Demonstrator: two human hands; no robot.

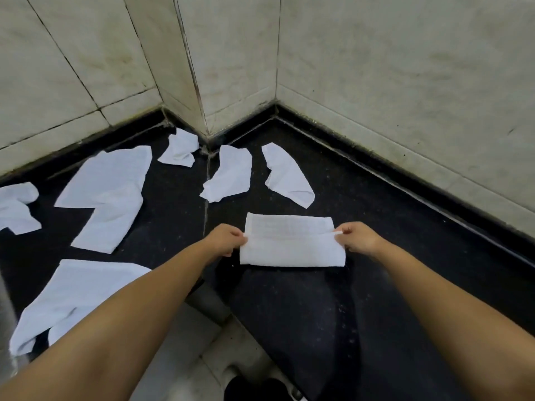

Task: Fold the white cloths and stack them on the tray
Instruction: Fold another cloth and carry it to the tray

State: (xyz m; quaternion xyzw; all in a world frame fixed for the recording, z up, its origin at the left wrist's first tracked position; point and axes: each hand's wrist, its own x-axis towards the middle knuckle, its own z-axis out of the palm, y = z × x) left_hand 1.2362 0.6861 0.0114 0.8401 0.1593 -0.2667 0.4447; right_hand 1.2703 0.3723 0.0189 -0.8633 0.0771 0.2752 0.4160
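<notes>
A white cloth (291,243) lies on the black stone counter (376,227), its near part doubled over the far part. My left hand (224,237) pinches the folded edge at its left end. My right hand (357,237) pinches the same edge at its right end. Several loose, crumpled white cloths lie around: a large one (107,195) at the left, a small one (181,149) by the wall corner, two (228,175) (286,175) just beyond the held cloth, one (16,206) at the far left edge and one (78,293) under my left forearm. No tray is in view.
Pale marble walls (405,82) close the counter at the back and right, with a jutting corner (197,111) in the middle. The counter's near edge drops to a light tiled floor (185,351), where a dark shoe (254,389) shows.
</notes>
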